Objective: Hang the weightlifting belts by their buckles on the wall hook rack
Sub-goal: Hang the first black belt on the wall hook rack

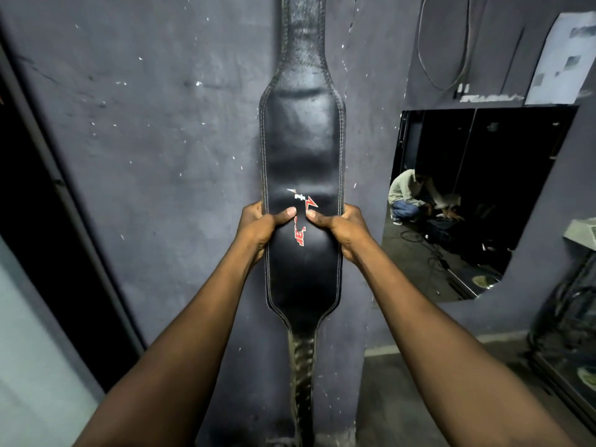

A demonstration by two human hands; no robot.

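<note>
Centre frame, left hand [258, 227] and right hand [342, 229] grip a black belt [303, 150] against a grey wall [154, 140]; a mirror [477, 201] at right.

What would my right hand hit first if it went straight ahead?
Likely the grey wall just behind the black weightlifting belt your right hand grips; the gap is hard to judge.
</note>
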